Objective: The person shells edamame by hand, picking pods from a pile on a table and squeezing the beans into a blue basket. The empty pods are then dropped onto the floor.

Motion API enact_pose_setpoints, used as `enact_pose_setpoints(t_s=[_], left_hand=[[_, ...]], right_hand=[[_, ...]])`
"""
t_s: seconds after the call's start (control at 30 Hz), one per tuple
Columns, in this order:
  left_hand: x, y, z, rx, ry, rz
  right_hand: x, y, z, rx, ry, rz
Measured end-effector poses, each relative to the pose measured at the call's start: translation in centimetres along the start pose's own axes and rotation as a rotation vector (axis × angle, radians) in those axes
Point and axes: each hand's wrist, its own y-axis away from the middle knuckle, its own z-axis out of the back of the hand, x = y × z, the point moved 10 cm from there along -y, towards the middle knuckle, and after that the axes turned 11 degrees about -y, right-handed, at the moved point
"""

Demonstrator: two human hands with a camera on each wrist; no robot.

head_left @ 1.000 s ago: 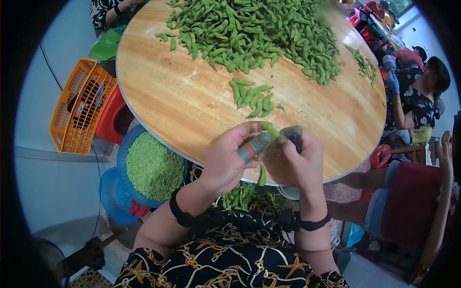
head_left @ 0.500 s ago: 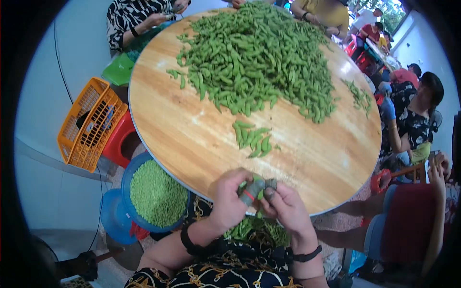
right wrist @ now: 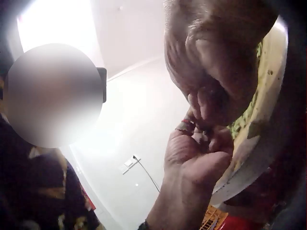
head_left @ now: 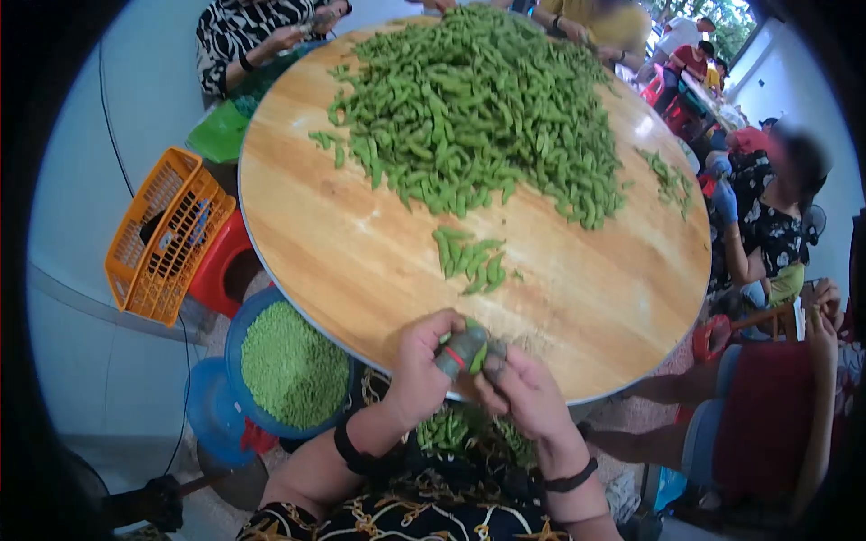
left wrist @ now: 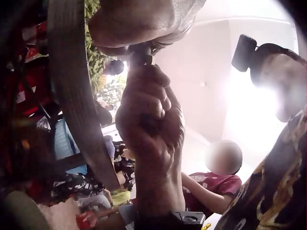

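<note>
In the head view my left hand (head_left: 419,365) grips a green soybean pod (head_left: 479,357) at the near edge of the round wooden table (head_left: 361,279). A grey thumb cover (head_left: 465,345) with a red band lies against the pod. My right hand (head_left: 532,388) pinches at the pod's right side with curled fingers, its thumb also in a dark cover. Both wrist views show the two hands meeting, the pod mostly hidden between them. A small group of soybean pods (head_left: 471,261) lies just beyond my hands, and more pods (head_left: 448,429) are below the table edge at my lap.
A big heap of soybean pods (head_left: 487,117) covers the table's far part. At the left stand a blue basin (head_left: 236,383) of shelled beans (head_left: 293,361), a red stool (head_left: 216,270) and an orange basket (head_left: 153,243). Other people sit or stand around the table.
The head view has tilted up, showing more of the far table. My hands have drawn closer together, and the pod that stretched between them now sits beside the left thumb.
</note>
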Motion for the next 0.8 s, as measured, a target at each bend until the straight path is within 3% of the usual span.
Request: enact_pose_setpoints(t_s=[0.07, 0.13, 0.17, 0.2, 0.27, 0.3, 0.33, 0.37, 0.4, 0.43, 0.47, 0.53, 0.6, 0.7, 0.77, 0.8], left_hand=[[-1.0, 0.2, -0.1, 0.012, -0.125, 0.024], [0.2, 0.7, -1.6, 0.154, 0.520, 0.295], [-0.3, 0.6, -2.3, 0.362, 0.672, 0.206], [-0.3, 0.8, -2.2, 0.358, 0.671, 0.209], [-2.2, 1.5, -2.4, 0.427, 0.424, 0.016], [-1.4, 1.4, -1.9, 0.348, 0.460, 0.148], [-1.3, 1.4, -1.7, 0.347, 0.462, 0.150], [-0.7, 1.2, -0.7, 0.274, 0.250, 0.145], [-0.3, 1.0, 0.3, 0.202, 0.037, 0.140], [-1.6, 0.9, -0.4, 0.262, -0.482, -0.009], [-1.6, 1.1, -0.8, 0.265, -0.478, -0.003], [-2.7, 2.5, -4.8, 0.530, -0.671, -0.240], [-3.2, 2.6, -5.2, 0.548, -0.678, -0.281], [-2.8, 2.1, -4.5, 0.512, -0.563, -0.191], [-1.3, 1.1, -2.5, 0.316, -0.333, 0.046], [-1.1, 0.9, -2.5, 0.316, -0.332, 0.048]], right_hand=[[-0.7, -0.2, 0.0, 0.009, -0.151, -0.085], [-1.7, -0.2, -1.0, 0.069, -0.429, -0.192], [-1.9, 0.1, -1.9, 0.142, -0.475, -0.203], [-2.1, -0.2, -1.3, 0.143, -0.478, -0.207], [-2.4, 0.1, -1.4, 0.448, -0.245, -0.256], [-1.1, -0.8, 0.0, 0.395, -0.031, -0.192], [0.9, -2.2, 1.7, 0.209, 0.232, -0.082], [4.7, -3.2, 2.6, -0.038, 0.532, 0.160], [6.9, -4.3, 4.1, -0.151, 0.850, 0.290], [9.1, -4.8, 3.4, -0.235, 1.005, 0.290], [9.3, -6.0, 3.7, -0.237, 1.005, 0.282], [10.2, -7.4, 2.6, -0.287, 1.442, 0.438], [9.3, -7.6, 2.8, -0.333, 1.530, 0.356], [8.3, -6.8, 2.4, -0.297, 1.615, 0.339], [9.0, -5.2, 3.1, -0.371, 1.465, 0.436], [9.0, -4.6, 3.1, -0.370, 1.465, 0.434]])
